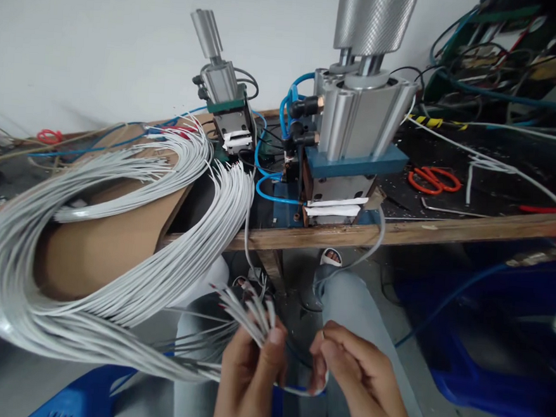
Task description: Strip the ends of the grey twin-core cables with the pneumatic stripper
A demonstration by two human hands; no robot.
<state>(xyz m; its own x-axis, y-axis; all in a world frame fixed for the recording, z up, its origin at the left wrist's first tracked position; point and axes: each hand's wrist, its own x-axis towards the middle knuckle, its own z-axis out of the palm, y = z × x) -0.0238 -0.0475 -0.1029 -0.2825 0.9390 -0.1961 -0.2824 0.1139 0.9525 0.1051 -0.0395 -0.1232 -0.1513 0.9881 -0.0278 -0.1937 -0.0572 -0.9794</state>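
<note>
— What's in your left hand?

— A fan of grey wire ends. My thumb is pressed down on them against my curled fingers, so the hand is closed tight around the bunch. It sits at the bottom centre of the frame, and the stripped tips spread up and to the left from my grip.

— Where does the rest of them go?

— They run into the big bundle of grey wires that loops across the left half of the frame, over a sheet of brown cardboard and back up toward the wooden bench edge.

— And your right hand?

— Just beside the left, lower centre-right. Thumb and forefinger are pinched narrow on a single grey wire that sags between my two hands; the other fingers are folded in.

— What's above?

— Upper centre, a pneumatic press with blue air hoses. Orange scissors lie on the bench at right, well apart from my hands.
</note>
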